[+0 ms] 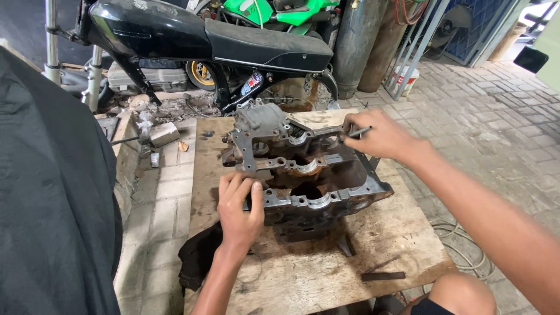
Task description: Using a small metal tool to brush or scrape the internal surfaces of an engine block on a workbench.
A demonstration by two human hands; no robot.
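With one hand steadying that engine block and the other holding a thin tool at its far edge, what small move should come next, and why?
Probably press the thin tool down against the engine case rim and draw it along. The right hand already pinches it at the far edge, and the left hand braces the near corner.

Both hands reach forward: left hand (239, 207) lies flat, right hand (376, 135) pinches closed.
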